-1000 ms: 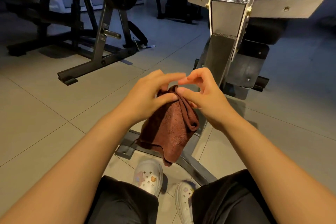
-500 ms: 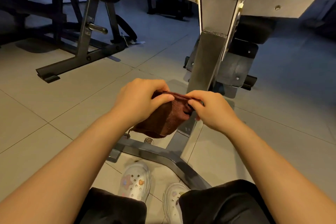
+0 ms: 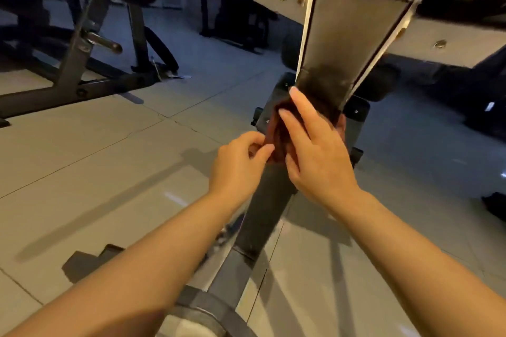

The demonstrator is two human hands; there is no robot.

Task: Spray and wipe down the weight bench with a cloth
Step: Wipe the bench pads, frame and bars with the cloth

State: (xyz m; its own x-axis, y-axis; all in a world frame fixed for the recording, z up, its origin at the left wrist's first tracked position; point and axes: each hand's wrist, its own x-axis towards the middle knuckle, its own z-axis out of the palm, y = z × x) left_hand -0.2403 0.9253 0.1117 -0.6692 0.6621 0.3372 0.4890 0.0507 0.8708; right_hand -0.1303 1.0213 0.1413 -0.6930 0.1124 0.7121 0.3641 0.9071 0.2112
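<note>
The weight bench's grey metal post (image 3: 345, 33) rises from the floor frame toward the bench underside at the top right. A dark red-brown cloth (image 3: 276, 134) is wrapped against the lower part of this post. My right hand (image 3: 315, 150) lies flat over the cloth and presses it onto the post, fingers pointing up. My left hand (image 3: 241, 164) pinches the cloth's left edge between thumb and fingers. Most of the cloth is hidden under my right hand. No spray bottle is in view.
The bench's base bar (image 3: 232, 279) runs along the tiled floor (image 3: 95, 161) below my arms. A dark weight-plate rack (image 3: 90, 41) stands at the upper left, with more gym equipment (image 3: 232, 8) behind it. A dark object (image 3: 495, 205) lies at the right edge.
Both hands have moved forward and up from in front of my knees to the post. The cloth, earlier held loose between the hands, now rests pressed against the post.
</note>
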